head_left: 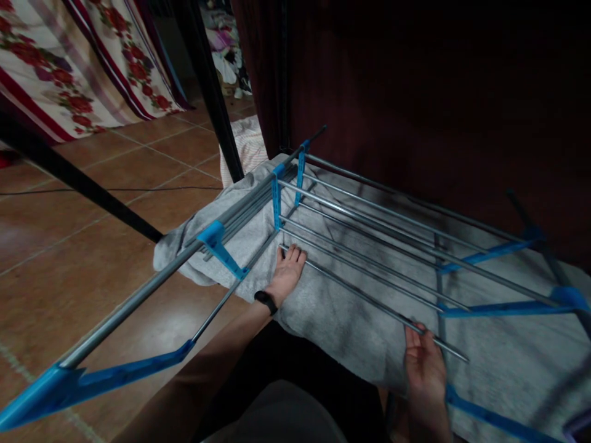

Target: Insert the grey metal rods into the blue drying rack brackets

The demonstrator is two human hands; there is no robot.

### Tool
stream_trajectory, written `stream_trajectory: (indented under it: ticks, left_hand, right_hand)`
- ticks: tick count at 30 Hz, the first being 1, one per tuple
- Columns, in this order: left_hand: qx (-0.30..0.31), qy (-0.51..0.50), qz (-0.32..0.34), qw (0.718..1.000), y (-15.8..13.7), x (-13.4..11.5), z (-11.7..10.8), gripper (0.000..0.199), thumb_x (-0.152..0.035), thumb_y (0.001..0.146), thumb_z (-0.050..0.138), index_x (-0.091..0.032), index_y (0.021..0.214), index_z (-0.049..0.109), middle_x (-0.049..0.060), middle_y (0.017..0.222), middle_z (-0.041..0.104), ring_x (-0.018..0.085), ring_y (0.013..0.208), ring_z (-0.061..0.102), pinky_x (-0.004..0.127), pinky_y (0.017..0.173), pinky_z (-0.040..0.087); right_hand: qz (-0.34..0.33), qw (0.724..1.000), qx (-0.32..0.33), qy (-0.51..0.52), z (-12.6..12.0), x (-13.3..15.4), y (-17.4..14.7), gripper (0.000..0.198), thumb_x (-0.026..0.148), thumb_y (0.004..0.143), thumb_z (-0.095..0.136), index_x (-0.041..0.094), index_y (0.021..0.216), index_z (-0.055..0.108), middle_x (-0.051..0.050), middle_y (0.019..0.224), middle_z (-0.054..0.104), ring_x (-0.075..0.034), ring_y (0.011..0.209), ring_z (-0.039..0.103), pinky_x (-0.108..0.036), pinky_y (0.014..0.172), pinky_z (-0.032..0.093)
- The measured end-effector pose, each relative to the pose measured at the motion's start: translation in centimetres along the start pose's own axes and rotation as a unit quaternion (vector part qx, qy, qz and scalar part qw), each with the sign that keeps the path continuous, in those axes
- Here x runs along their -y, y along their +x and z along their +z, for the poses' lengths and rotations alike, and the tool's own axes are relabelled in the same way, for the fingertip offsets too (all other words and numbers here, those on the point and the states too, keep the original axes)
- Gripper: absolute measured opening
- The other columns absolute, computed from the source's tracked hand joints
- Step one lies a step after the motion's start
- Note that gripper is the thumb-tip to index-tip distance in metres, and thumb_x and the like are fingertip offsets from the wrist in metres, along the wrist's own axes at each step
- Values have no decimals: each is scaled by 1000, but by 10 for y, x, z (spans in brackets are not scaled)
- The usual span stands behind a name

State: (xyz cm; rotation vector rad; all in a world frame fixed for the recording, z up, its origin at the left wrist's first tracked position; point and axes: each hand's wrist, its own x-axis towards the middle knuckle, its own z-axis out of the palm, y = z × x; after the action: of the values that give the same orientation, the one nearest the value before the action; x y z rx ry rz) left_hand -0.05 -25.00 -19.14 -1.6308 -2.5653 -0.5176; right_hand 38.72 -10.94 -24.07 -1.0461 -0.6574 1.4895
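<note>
A loose grey metal rod (355,288) lies slantwise across my two hands. My left hand (290,271), with a black band at the wrist, has its fingers closed around the rod's left end. Palm up, my right hand (423,357) grips it a little short of its right end. Just beyond is a rack frame with parallel metal bars (364,261) running between its two sides. Blue plastic brackets (277,200) join the bars to a long side tube (152,289) at the left. A blue arm (508,307) belongs to the right side.
Under the rack spreads a grey blanket (332,320). More rods (252,209) lie bunched beneath the left tube. Black posts (210,92) stand at the left, with tiled floor (184,147) and a floral curtain (92,61) beyond. A dark panel (438,92) rises behind.
</note>
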Motion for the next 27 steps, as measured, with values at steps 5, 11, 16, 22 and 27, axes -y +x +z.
stream_trajectory:
  ticks: [5, 11, 16, 22, 27]
  left_hand:
    - [12, 8, 0, 1000, 3, 5, -8, 48, -6, 93, 33, -28, 126, 61, 10, 134, 59, 30, 135, 46, 59, 116, 32]
    - [13, 43, -24, 999, 10, 25, -19, 36, -14, 94, 39, -20, 120, 62, 13, 124, 62, 29, 118, 56, 46, 101, 46]
    - [-36, -19, -82, 996, 15, 45, -20, 29, -18, 89, 48, -19, 112, 67, 12, 124, 63, 30, 119, 57, 45, 104, 47]
    - [-118, -256, -119, 952, 14, 56, -19, 21, -20, 80, 55, -21, 95, 70, 9, 118, 63, 25, 112, 62, 40, 103, 51]
    - [-151, -419, -208, 871, 13, 57, -16, 22, -29, 68, 68, -18, 86, 69, 6, 95, 66, 20, 86, 66, 35, 79, 57]
  right_hand:
    - [27, 999, -31, 33, 11, 3, -5, 18, 25, 73, 84, 22, 86, 71, 0, 94, 75, -15, 100, 71, -38, 111, 48]
    - [15, 999, -16, 40, 13, 2, -10, 21, 22, 72, 84, 22, 90, 73, 0, 96, 76, -15, 99, 71, -40, 113, 47]
    - [17, 999, 1, 50, 11, 0, -9, 22, 17, 71, 79, 23, 91, 74, -2, 98, 77, -16, 99, 72, -42, 113, 46]
    - [9, 998, -28, 59, 16, -2, -12, 19, 19, 73, 79, 24, 90, 73, -1, 100, 77, -18, 102, 71, -44, 112, 47]
    - [20, 997, -26, 71, 25, 0, -15, 18, 24, 72, 83, 25, 85, 72, 0, 101, 76, -17, 103, 71, -40, 108, 50]
